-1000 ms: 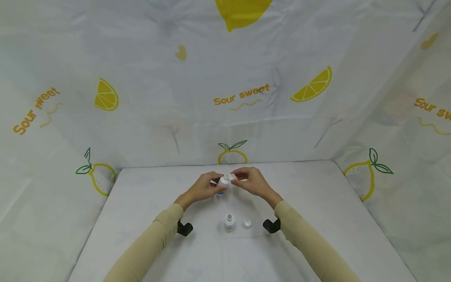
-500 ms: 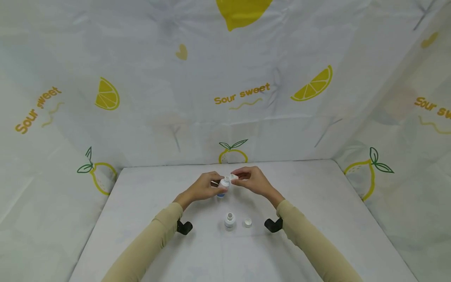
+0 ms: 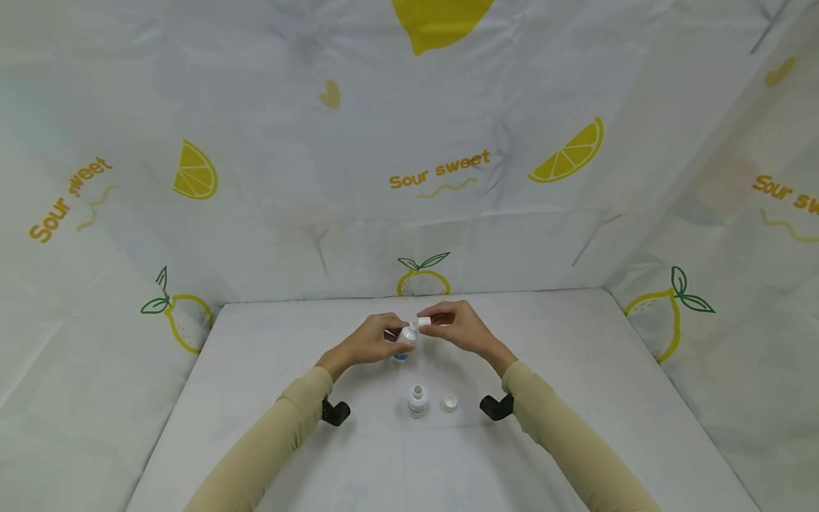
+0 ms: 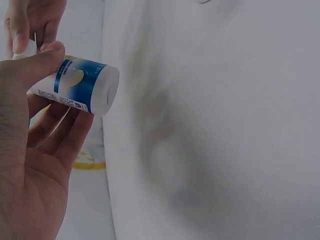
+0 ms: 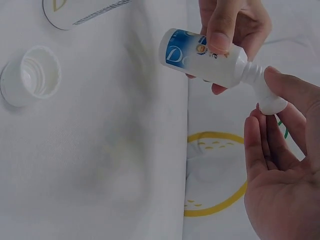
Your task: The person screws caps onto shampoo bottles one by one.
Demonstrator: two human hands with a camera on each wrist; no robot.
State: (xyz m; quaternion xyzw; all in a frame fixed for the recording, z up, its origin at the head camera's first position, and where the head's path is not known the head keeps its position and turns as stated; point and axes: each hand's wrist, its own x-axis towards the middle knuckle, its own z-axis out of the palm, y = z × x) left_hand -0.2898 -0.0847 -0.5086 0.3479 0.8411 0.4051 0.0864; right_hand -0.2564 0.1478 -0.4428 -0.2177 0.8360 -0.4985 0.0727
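Observation:
My left hand (image 3: 371,340) grips a small white bottle (image 4: 75,82) with a blue-and-white label, thumb on one side and fingers on the other. The bottle is held above the table, tilted, its threaded neck toward the right hand. Between thumb and fingertips, my right hand (image 3: 462,328) pinches a white screw cap (image 5: 272,102). This cap is right at the bottle's mouth, slanted against the neck in the right wrist view. Nearer the body, a second white bottle (image 3: 417,403) stands upright and uncapped. Its neighbour on the right is a loose white cap (image 5: 30,77), open side showing its inner threads.
A white-covered table (image 3: 269,441) carries everything. Behind it rises a white cloth backdrop (image 3: 358,235) printed with lemons. Black curved mounts (image 3: 335,412) stick out at both wrists, close to the second bottle and loose cap.
The cap in my right hand has turned from showing its open underside to showing its side, facing the bottle's mouth. The held bottle has dropped very slightly. The second bottle and loose cap stay put.

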